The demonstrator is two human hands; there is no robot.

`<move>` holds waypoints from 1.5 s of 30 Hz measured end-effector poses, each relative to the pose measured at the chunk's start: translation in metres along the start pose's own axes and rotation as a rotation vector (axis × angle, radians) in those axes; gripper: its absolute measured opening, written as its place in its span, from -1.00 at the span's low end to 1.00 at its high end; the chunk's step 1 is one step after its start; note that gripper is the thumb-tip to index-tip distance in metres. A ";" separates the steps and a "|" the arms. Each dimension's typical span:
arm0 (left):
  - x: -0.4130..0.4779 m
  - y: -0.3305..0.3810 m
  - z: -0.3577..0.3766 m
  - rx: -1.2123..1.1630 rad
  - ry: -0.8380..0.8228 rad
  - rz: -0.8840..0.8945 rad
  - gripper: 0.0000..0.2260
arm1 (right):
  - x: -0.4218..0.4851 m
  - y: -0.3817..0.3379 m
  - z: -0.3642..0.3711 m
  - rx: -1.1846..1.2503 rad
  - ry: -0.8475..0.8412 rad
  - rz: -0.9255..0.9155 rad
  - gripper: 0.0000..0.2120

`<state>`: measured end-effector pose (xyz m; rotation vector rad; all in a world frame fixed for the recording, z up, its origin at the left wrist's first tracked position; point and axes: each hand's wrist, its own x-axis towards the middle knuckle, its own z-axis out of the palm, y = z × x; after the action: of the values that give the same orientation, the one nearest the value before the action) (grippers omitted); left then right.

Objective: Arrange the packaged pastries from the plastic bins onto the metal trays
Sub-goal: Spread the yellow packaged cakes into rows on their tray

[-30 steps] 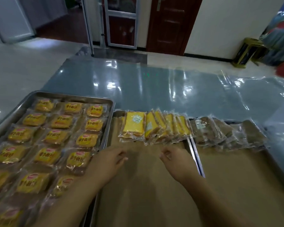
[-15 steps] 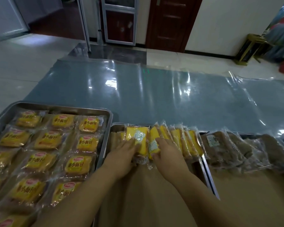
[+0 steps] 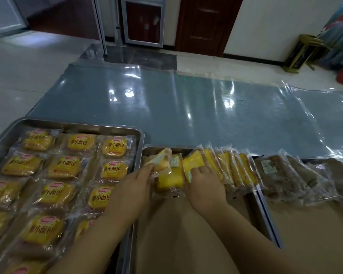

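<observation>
Three metal trays sit side by side on a glossy blue-grey table [image 3: 166, 107]: the left tray [image 3: 71, 126] full of crinkly clear-wrapped yellow buns, the middle tray [image 3: 186, 234] lined with brown paper. Along its far edge yellow cake packets [image 3: 226, 167] overlap. The left hand [image 3: 134, 192], forearm extended, pinches one tilted packet [image 3: 160, 159]; the right hand [image 3: 205, 186] presses flat, fingers together, on the row.

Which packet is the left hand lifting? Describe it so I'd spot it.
Find the middle metal tray. At its far left corner, the left hand grips a yellow pastry packet. Unlike the overlapped row beside it, this one is raised and tilted.
</observation>
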<state>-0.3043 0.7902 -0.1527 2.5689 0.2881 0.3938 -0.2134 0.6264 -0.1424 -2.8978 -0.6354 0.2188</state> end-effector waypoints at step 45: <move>-0.191 0.085 0.021 -0.090 -0.216 -0.307 -0.70 | -0.215 0.160 0.011 0.110 -0.223 -0.337 -0.69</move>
<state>-0.4652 0.6561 -0.1674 2.4014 0.5612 0.0155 -0.3447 0.3926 -0.1613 -2.6288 -1.0967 0.5152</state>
